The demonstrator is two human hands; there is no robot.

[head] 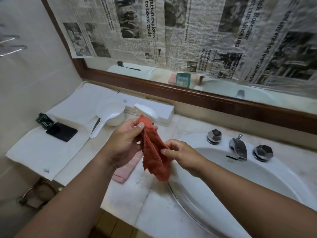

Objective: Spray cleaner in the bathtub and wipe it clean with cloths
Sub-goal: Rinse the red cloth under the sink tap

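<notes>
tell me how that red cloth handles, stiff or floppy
Likely floppy: the cloth sags in folds between the left hand and right hand. Probably light, since fingertip pinches hold it. Its coarse weave should grip, not slip.

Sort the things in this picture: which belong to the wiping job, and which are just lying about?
Job: red cloth, pinched by left hand and right hand; pink folded cloth.
Lying about: phone, white scoop, tap, white towel.

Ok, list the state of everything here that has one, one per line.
red cloth: hanging loose, held by both hands.
left hand: pinches the cloth's top.
right hand: pinches its right edge.
faucet: no water running.
phone: lying flat, not lit.
pink cloth: folded flat.
mirror: mostly covered with newspaper.
</notes>
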